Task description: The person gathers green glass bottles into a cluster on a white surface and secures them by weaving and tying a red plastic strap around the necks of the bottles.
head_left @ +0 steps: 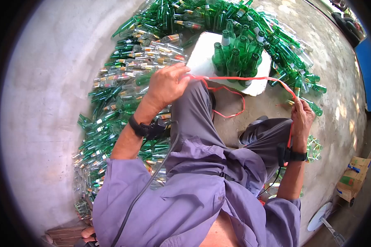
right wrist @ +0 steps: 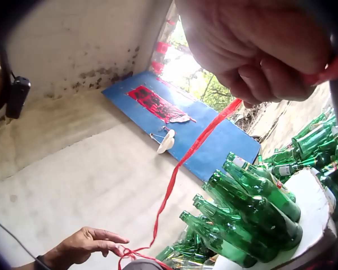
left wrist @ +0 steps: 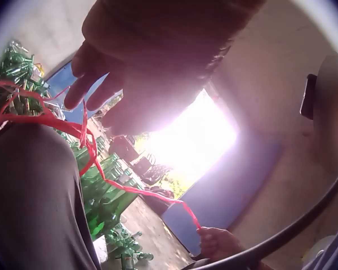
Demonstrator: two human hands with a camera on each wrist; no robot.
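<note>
A red plastic strap stretches between the two hands above the person's knees. The right hand grips one end in curled fingers, and a tail of it hangs down by the wrist. The left hand is over the left knee, its extended fingers right at a looped, twisted part of the strap. A slack loop droops between the knees. Just beyond, a group of upright green glass bottles stands close together on a white slab.
Many green and clear bottles lie heaped on the floor to the left and behind the slab. A blue panel stands at the right. A cardboard box and a white round-topped object are at the lower right.
</note>
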